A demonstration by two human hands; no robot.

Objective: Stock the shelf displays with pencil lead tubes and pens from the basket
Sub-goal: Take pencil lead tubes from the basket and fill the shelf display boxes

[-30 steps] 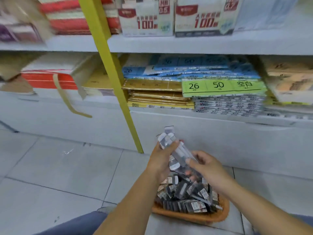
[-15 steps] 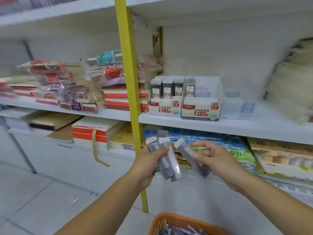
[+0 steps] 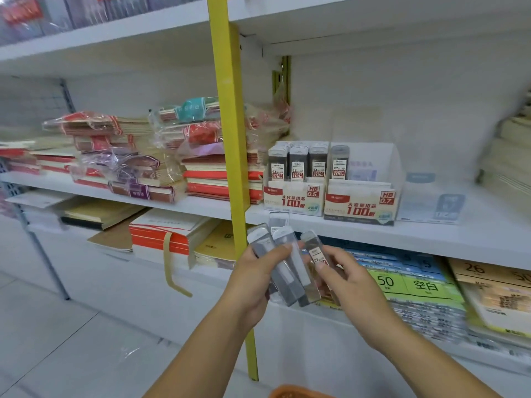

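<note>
Several slim clear-plastic pencil lead tubes [image 3: 287, 285] are fanned in the left hand [image 3: 253, 271], its thumb clamped across them. The right hand [image 3: 347, 280] pinches one more labelled tube [image 3: 314, 248] by its lower half, below the white cardboard HB 0.5 display box [image 3: 294, 201]. They look light, rigid and slippery, so each is best held by its flat sides near the middle.

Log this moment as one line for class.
left hand: grips tube bundle | right hand: pinches single tube | 0.7 display: shows lone tube

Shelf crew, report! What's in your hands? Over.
Left hand grips several clear plastic lead tubes. Right hand pinches one labelled tube. White HB display boxes ahead, unblocked.
</note>
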